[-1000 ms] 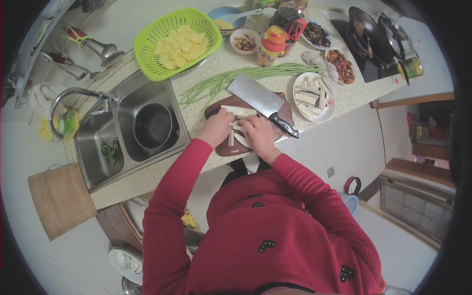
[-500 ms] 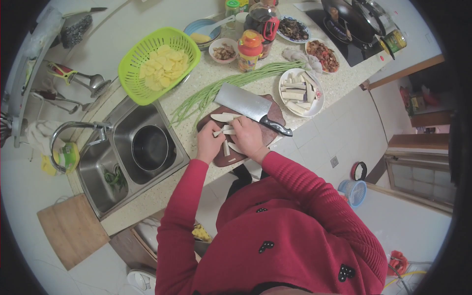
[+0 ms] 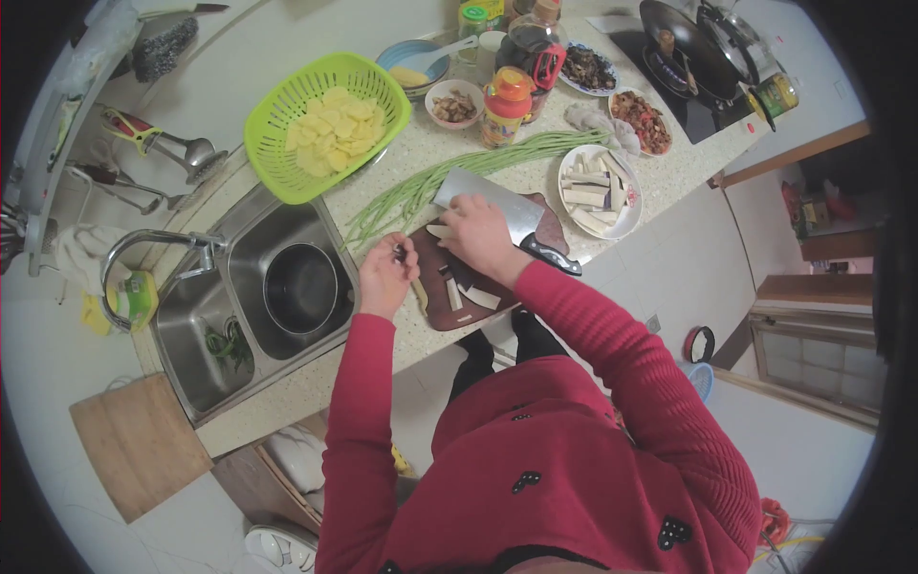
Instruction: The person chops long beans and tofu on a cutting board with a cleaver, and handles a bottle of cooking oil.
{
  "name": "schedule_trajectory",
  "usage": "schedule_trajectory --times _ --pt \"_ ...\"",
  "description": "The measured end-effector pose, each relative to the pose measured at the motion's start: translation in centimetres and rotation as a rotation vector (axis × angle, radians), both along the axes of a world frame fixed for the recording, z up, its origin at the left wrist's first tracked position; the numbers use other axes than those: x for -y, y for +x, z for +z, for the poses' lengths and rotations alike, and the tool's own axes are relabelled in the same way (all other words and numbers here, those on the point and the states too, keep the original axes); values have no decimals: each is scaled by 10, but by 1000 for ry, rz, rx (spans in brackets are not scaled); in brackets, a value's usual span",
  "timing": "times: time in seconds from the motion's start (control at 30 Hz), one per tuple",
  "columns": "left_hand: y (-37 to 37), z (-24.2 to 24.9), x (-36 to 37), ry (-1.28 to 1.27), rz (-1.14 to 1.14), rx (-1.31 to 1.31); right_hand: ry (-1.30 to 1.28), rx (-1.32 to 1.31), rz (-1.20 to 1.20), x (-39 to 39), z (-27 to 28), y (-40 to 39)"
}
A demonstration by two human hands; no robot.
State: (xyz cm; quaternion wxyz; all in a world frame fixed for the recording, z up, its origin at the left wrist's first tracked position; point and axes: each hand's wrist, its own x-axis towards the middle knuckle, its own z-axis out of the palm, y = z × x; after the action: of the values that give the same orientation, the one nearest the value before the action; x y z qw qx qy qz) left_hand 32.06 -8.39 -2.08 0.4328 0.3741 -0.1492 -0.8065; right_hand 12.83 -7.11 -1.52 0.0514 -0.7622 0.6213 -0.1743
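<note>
- L hand [image 3: 385, 277]: fingers curled shut at left edge of cutting board [image 3: 435, 311]; seems to pinch a small dark bit, can't tell what.
- R hand [image 3: 478, 234]: palm down, fingers bent over pale strips [image 3: 467, 292] at board's far end, touching cleaver [image 3: 497, 206] blade; can't tell if it grips any.
- More cut strips lie loose mid-board, near both hands.
- Long beans [image 3: 449, 172] just behind board; plate [image 3: 626, 222] w/ cut strips to the right; green basket [image 3: 282, 177] of yellow slices by sink [image 3: 206, 316].

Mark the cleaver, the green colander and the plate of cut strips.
cleaver [image 3: 497, 198], head view, on the flat of the blade.
green colander [image 3: 277, 143], head view, on its left wall.
plate of cut strips [image 3: 626, 222], head view, on its lower right rim.
</note>
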Motion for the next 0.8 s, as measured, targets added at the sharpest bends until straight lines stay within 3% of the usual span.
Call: schedule_trajectory --times 0.1,0.17,0.27,0.37,0.5,0.67,0.8 --pt "-9 18 10 56 -91 207 -108 -99 112 15 -18 1" --pt "-15 32 11 18 -298 525 -202 -62 171 13 -20 -3" --pt "-22 38 9 -122 -539 727 -246 35 243 6 -9 -8" --pt "-30 46 10 -226 -617 765 -218 81 319 6 -3 -12" --pt "-40 46 6 -316 -607 715 -114 198 349 0 8 -14" --pt "-53 51 1 -186 -291 259 168 783 8 -17 25 -4" --pt "-26 43 -2 -75 -129 171 21 520 -23 -24 4 -12"
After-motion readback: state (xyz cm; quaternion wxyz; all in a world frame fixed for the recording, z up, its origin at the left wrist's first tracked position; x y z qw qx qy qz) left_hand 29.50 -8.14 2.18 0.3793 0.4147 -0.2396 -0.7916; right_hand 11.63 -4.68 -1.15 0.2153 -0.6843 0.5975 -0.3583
